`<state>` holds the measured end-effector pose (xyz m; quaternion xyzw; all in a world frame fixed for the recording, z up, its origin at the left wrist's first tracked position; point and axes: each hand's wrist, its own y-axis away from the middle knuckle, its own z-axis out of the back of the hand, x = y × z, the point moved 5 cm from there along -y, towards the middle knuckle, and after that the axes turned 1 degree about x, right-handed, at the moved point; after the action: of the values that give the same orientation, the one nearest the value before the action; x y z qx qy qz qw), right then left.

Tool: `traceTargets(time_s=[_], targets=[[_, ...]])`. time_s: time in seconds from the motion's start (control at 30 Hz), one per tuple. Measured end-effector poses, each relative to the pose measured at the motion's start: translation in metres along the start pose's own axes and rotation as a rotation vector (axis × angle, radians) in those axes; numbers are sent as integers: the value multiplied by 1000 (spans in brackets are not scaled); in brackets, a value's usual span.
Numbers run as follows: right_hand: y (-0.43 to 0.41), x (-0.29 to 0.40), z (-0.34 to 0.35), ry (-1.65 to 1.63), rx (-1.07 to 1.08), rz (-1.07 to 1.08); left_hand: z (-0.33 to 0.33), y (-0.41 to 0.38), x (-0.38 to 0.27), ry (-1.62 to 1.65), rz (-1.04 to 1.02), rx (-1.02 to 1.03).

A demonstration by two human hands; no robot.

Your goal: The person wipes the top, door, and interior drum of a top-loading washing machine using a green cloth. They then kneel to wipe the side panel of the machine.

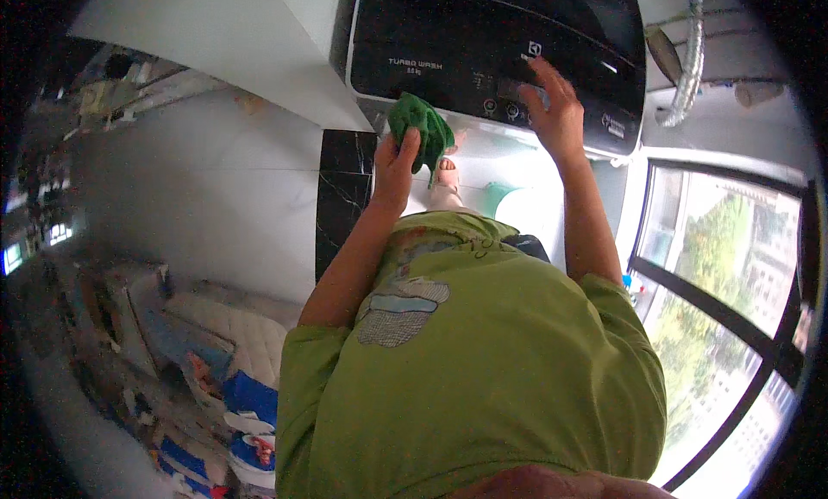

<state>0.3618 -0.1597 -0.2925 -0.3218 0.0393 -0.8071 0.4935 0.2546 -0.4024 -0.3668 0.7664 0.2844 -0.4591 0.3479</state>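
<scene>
A crumpled green cloth (424,129) is gripped in my left hand (396,166), beside the near left corner of a black-topped washing machine (446,27). The cloth's lower end hangs down over the floor. My right hand (559,114) is over the right part of the machine's control panel (511,107), with its fingers apart and nothing in them. Whether a fingertip touches the panel is hard to tell. Part of the panel's display and buttons is hidden behind that hand. The machine's lid looks shut.
A silvery flexible duct (689,65) hangs at the upper right. Right of me is a dark-framed window (705,285). A green and white round container (508,198) stands near my feet. A black marbled strip (343,201) edges the pale floor (207,208) to the left.
</scene>
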Motion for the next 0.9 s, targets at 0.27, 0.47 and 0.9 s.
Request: traceTargets(time_s=[0.27, 0.47, 0.9], targets=[[138, 76, -59, -561, 445, -352, 15, 45, 44, -84, 227, 309], [199, 89, -85, -460, 668, -365, 29, 71, 88, -158, 251, 316], [105, 10, 26, -71, -125, 187, 20, 90, 101, -234, 105, -121]])
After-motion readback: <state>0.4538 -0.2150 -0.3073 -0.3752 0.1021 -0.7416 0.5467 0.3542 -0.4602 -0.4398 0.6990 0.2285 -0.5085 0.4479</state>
